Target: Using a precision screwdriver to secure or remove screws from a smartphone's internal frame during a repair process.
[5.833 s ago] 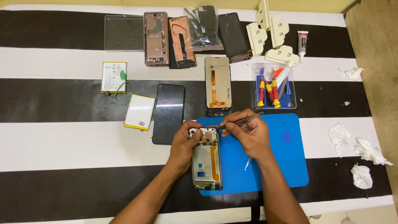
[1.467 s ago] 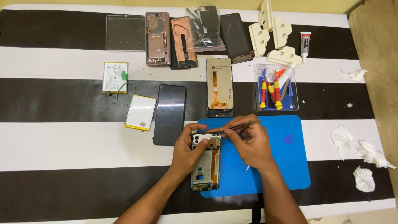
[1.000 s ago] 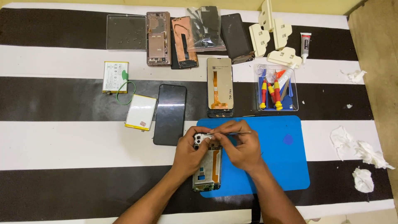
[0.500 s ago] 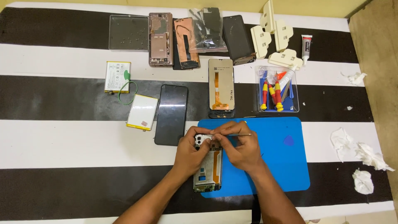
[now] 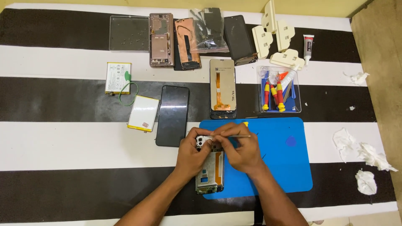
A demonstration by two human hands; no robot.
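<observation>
I see the opened phone frame (image 5: 209,169) on the near-left edge of the blue mat (image 5: 276,155), back cover off, boards exposed; reassembly or further stripping is left, I judge. Left hand (image 5: 190,157) fingers pinch its top end; right hand (image 5: 240,152) fingers are closed on thin tweezers (image 5: 234,136). Beyond the mat, a clear tray (image 5: 279,90) holds red-and-yellow screwdrivers (image 5: 272,94).
</observation>
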